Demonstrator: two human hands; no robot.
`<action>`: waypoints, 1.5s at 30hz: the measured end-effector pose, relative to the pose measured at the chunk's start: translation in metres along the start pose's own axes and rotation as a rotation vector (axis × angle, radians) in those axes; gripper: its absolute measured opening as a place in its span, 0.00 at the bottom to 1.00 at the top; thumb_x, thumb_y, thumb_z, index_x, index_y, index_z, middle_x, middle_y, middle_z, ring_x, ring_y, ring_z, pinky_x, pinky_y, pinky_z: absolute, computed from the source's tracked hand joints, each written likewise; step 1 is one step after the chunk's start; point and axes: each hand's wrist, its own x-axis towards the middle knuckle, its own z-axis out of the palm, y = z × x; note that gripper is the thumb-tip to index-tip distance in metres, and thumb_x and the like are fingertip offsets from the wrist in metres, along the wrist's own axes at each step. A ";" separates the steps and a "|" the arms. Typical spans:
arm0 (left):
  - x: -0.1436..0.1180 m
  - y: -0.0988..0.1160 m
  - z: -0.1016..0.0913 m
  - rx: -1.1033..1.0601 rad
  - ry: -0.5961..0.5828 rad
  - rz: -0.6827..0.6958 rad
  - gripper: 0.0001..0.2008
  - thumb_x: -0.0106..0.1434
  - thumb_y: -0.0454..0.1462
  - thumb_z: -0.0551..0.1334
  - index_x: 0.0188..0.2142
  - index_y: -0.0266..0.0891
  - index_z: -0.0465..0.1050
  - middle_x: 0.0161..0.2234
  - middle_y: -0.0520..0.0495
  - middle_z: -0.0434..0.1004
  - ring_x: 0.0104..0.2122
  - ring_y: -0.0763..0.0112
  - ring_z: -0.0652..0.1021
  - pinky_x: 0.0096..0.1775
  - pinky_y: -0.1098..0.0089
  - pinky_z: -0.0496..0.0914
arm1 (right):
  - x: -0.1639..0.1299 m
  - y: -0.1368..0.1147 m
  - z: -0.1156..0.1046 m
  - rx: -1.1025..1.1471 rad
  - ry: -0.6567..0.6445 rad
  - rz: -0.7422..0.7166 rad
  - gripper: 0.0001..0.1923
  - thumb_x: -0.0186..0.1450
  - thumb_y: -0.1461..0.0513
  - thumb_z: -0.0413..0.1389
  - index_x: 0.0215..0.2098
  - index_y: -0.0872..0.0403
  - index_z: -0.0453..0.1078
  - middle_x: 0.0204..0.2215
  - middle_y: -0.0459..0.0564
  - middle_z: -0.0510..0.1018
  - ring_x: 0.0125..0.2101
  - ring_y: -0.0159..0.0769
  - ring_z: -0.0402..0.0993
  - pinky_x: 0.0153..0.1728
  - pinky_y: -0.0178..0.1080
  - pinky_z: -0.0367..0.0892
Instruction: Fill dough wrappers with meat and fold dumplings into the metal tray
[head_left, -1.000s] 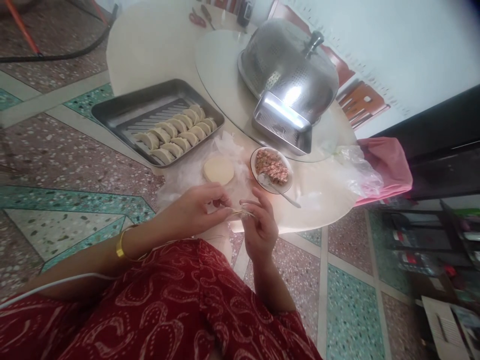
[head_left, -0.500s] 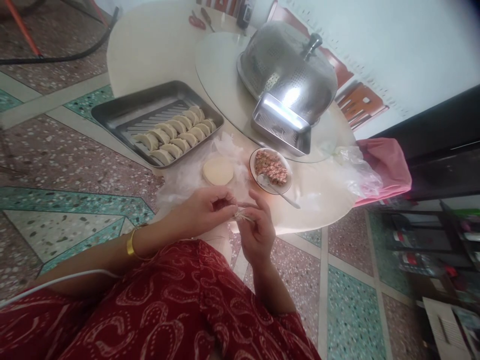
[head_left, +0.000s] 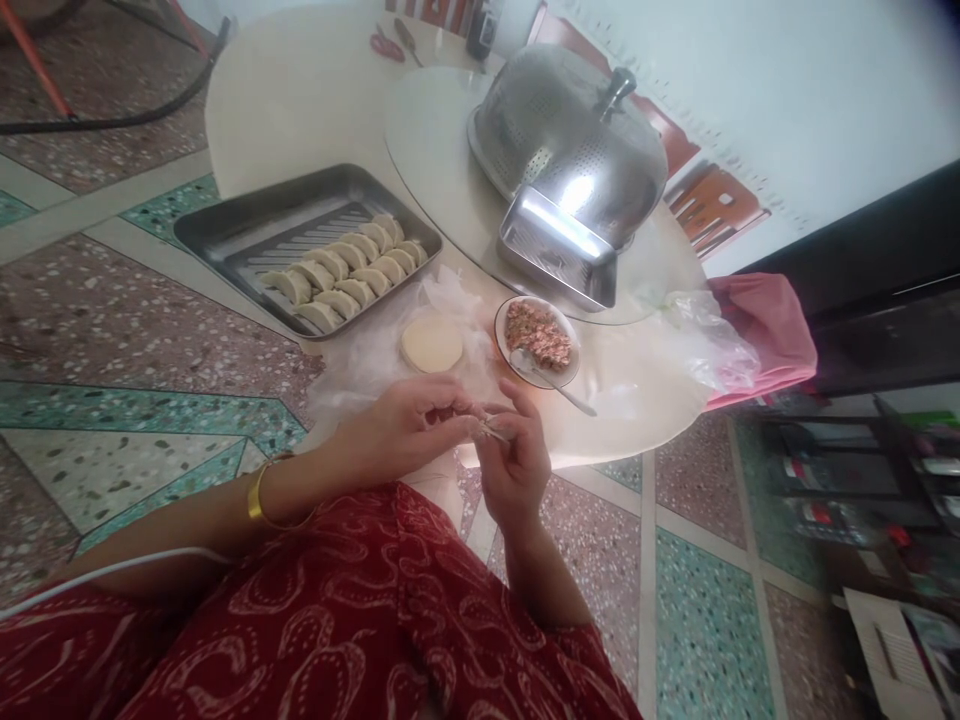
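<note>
My left hand (head_left: pixel 405 425) and my right hand (head_left: pixel 514 460) meet at the near edge of a round table (head_left: pixel 300 90), both pinching one small folded dumpling (head_left: pixel 491 428) between their fingertips. Just beyond them a stack of round dough wrappers (head_left: pixel 431 343) lies on thin plastic. A small dish of minced filling (head_left: pixel 538 335) with a spoon (head_left: pixel 559 385) sits to the right of the stack. A metal tray (head_left: pixel 225 225) at the left holds several finished dumplings (head_left: pixel 345 270) in two rows.
A glass turntable (head_left: pixel 435 130) carries a perforated steel dome cover (head_left: pixel 570 140) and a steel box (head_left: pixel 555 250). A clear plastic bag (head_left: pixel 709 340) and a pink cloth (head_left: pixel 772 325) lie at the table's right edge. Scissors (head_left: pixel 386 45) lie at the far side.
My fingers have shifted along the dumpling's edge and closed tighter together. The view has drifted slightly; nothing on the table has moved.
</note>
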 end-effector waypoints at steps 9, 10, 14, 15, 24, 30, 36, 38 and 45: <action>0.003 -0.003 -0.002 -0.074 -0.054 -0.064 0.10 0.64 0.38 0.58 0.31 0.37 0.76 0.28 0.51 0.75 0.29 0.74 0.73 0.32 0.73 0.67 | -0.002 0.000 -0.001 -0.024 0.004 -0.008 0.06 0.65 0.63 0.58 0.40 0.49 0.66 0.55 0.56 0.72 0.47 0.37 0.78 0.42 0.43 0.79; 0.003 -0.003 -0.002 -0.086 -0.062 -0.069 0.10 0.64 0.38 0.58 0.32 0.37 0.76 0.28 0.51 0.75 0.29 0.74 0.73 0.32 0.73 0.67 | -0.002 0.000 -0.001 -0.023 0.005 -0.006 0.06 0.65 0.63 0.58 0.40 0.49 0.66 0.55 0.56 0.72 0.47 0.37 0.78 0.41 0.42 0.79; 0.002 -0.004 -0.002 -0.133 -0.059 -0.075 0.07 0.64 0.38 0.60 0.35 0.38 0.75 0.28 0.54 0.74 0.28 0.77 0.72 0.31 0.75 0.66 | 0.000 -0.003 -0.003 -0.044 -0.007 0.001 0.06 0.66 0.63 0.57 0.42 0.48 0.67 0.53 0.54 0.74 0.54 0.40 0.74 0.42 0.42 0.79; 0.002 -0.003 -0.001 -0.145 -0.050 -0.067 0.06 0.63 0.38 0.60 0.35 0.38 0.75 0.27 0.55 0.73 0.27 0.78 0.71 0.30 0.75 0.65 | 0.001 -0.004 -0.004 -0.058 -0.020 0.010 0.07 0.66 0.63 0.57 0.43 0.48 0.68 0.53 0.55 0.74 0.56 0.41 0.72 0.42 0.42 0.79; 0.000 0.000 -0.003 -0.069 -0.010 -0.038 0.09 0.66 0.40 0.59 0.35 0.38 0.73 0.30 0.53 0.75 0.30 0.76 0.74 0.30 0.76 0.67 | 0.004 -0.002 -0.006 0.014 -0.101 -0.024 0.10 0.66 0.66 0.56 0.44 0.47 0.73 0.58 0.53 0.70 0.47 0.37 0.78 0.44 0.44 0.78; -0.008 -0.005 -0.004 0.127 0.047 0.073 0.09 0.64 0.41 0.62 0.38 0.37 0.76 0.34 0.48 0.77 0.34 0.70 0.76 0.36 0.70 0.70 | 0.004 -0.002 -0.004 -0.040 -0.026 -0.036 0.09 0.66 0.66 0.56 0.43 0.47 0.73 0.59 0.52 0.69 0.45 0.37 0.79 0.43 0.46 0.79; -0.006 -0.012 0.004 0.296 0.177 0.305 0.08 0.67 0.37 0.60 0.33 0.35 0.74 0.31 0.47 0.75 0.33 0.71 0.75 0.36 0.70 0.71 | 0.005 -0.004 -0.003 -0.037 -0.024 -0.056 0.10 0.66 0.67 0.56 0.43 0.48 0.72 0.59 0.53 0.69 0.44 0.35 0.79 0.42 0.43 0.79; -0.005 -0.011 0.006 0.305 0.205 0.342 0.08 0.67 0.35 0.59 0.32 0.35 0.73 0.30 0.48 0.74 0.32 0.72 0.74 0.35 0.71 0.70 | 0.005 -0.005 -0.003 -0.021 -0.035 -0.059 0.10 0.66 0.68 0.55 0.43 0.48 0.72 0.59 0.53 0.69 0.45 0.35 0.79 0.43 0.42 0.79; -0.005 -0.009 0.010 0.198 0.227 0.245 0.04 0.64 0.35 0.61 0.35 0.37 0.74 0.31 0.49 0.75 0.32 0.73 0.75 0.36 0.72 0.71 | 0.008 -0.005 -0.005 0.042 -0.048 0.012 0.09 0.66 0.66 0.56 0.43 0.47 0.73 0.58 0.52 0.71 0.47 0.38 0.78 0.47 0.46 0.77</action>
